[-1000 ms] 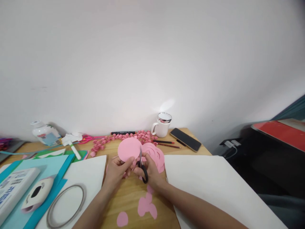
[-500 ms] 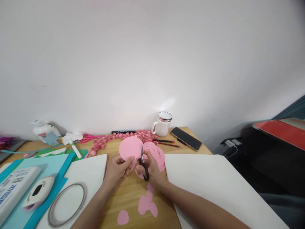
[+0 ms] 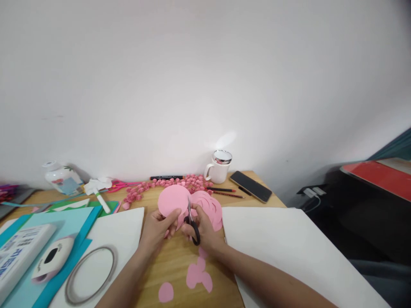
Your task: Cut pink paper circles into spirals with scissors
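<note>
1. Since the earlier frame the pink paper disc (image 3: 174,200) sits a touch further left and slightly turned. The scissors (image 3: 192,222) keep their place at its right edge. The view itself has barely shifted.
2. Left hand (image 3: 158,229): closed on the lower edge of the disc, thumb and fingers pinching it so the disc stands up off the counter (image 3: 173,265), its face toward the camera.
3. Right hand (image 3: 201,227): fingers closed through the black handle loops of the scissors. Blades point up and away from the body, nearly vertical. Whether the blades are parted cannot be told (too small, partly edge-on).
4. Key relation: the disc lies just left of the blades and touches them at its right rim. The scissors' long axis runs roughly along that rim, not across the disc. The two hands are close together, nearly touching below the disc.
5. Behind the right hand: a fan of further pink discs (image 3: 212,207), overlapping, resting on the counter.
6. Nearer the body: loose pink offcuts (image 3: 199,276) on the bare wood, with white sheets on either side.
7. Far edge: white mug (image 3: 218,167), phone (image 3: 250,186), small pink paper rolls (image 3: 167,185) in a scattered row.
</note>
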A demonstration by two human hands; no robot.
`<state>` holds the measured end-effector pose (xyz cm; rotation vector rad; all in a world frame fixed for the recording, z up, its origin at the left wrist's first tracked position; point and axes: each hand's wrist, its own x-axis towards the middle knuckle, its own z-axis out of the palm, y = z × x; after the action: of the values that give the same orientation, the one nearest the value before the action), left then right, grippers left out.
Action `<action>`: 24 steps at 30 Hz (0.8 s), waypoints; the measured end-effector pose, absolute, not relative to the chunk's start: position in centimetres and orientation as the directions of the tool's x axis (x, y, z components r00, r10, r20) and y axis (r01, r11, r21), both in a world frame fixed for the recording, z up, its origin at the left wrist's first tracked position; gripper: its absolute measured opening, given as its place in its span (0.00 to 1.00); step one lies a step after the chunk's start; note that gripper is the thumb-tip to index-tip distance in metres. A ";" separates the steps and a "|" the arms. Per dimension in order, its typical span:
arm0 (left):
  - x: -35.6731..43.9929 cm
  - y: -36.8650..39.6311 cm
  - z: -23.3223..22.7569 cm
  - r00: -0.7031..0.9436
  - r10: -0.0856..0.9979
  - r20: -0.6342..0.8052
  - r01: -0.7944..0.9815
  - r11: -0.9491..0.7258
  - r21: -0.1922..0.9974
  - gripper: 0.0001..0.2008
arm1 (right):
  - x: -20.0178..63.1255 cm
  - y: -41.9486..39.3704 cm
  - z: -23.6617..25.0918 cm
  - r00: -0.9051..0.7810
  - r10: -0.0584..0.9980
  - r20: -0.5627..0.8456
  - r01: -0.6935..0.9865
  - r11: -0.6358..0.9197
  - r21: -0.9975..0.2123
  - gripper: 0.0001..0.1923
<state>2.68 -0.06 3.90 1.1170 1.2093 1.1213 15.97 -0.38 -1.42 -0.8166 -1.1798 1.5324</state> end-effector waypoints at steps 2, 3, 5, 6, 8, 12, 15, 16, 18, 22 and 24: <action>2.6 -0.1 3.8 0.015 0.993 -0.115 -0.013 0.115 0.993 0.21 | 16.0 -0.4 -1.2 -0.285 0.956 0.076 -0.334 -0.024 -0.942 0.26; 2.6 -0.1 3.8 0.014 0.993 -0.121 -0.006 0.121 0.993 0.21 | 16.0 -0.4 -1.0 -0.284 0.955 0.088 -0.352 -0.019 -0.936 0.26; 2.5 -0.1 3.9 0.014 0.991 -0.132 0.000 0.132 0.991 0.21 | 16.0 -0.4 -0.7 -0.276 0.956 0.104 -0.379 -0.009 -0.925 0.27; 2.5 -0.1 3.9 0.014 0.991 -0.136 0.005 0.136 0.991 0.21 | 16.0 -0.4 -0.6 -0.270 0.957 0.107 -0.389 -0.007 -0.921 0.28; 2.6 -0.1 4.0 0.009 0.990 -0.141 0.009 0.141 0.990 0.20 | 16.1 -0.4 -0.4 -0.260 0.960 0.107 -0.399 -0.005 -0.917 0.28; 2.6 0.0 4.0 0.016 0.990 -0.140 -0.006 0.140 0.990 0.20 | 16.1 -0.5 -0.1 -0.249 0.964 0.090 -0.379 -0.012 -0.925 0.26; 2.6 0.1 4.0 0.022 0.991 -0.132 -0.009 0.132 0.991 0.20 | 16.0 -0.4 -0.3 -0.250 0.966 0.069 -0.365 -0.028 -0.930 0.25; 2.6 0.1 4.0 0.024 0.991 -0.128 -0.010 0.129 0.992 0.20 | 16.0 -0.4 -0.4 -0.249 0.966 0.064 -0.361 -0.032 -0.932 0.25; 2.5 0.1 3.9 0.026 0.993 -0.116 -0.013 0.117 0.993 0.21 | 16.0 -0.3 -0.6 -0.251 0.967 0.052 -0.351 -0.040 -0.936 0.24; 2.4 0.1 3.8 0.039 0.995 -0.091 -0.007 0.091 0.996 0.22 | 16.0 -0.2 -1.1 -0.246 0.969 0.036 -0.313 -0.044 -0.949 0.24; 2.4 0.1 3.8 0.056 0.994 -0.096 -0.004 0.096 0.995 0.21 | 16.0 -0.3 -1.2 -0.238 0.970 0.040 -0.297 -0.034 -0.954 0.24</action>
<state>2.40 0.09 3.85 1.1595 1.2079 1.1011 16.02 -0.29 -1.22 -0.8521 -1.1487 1.5104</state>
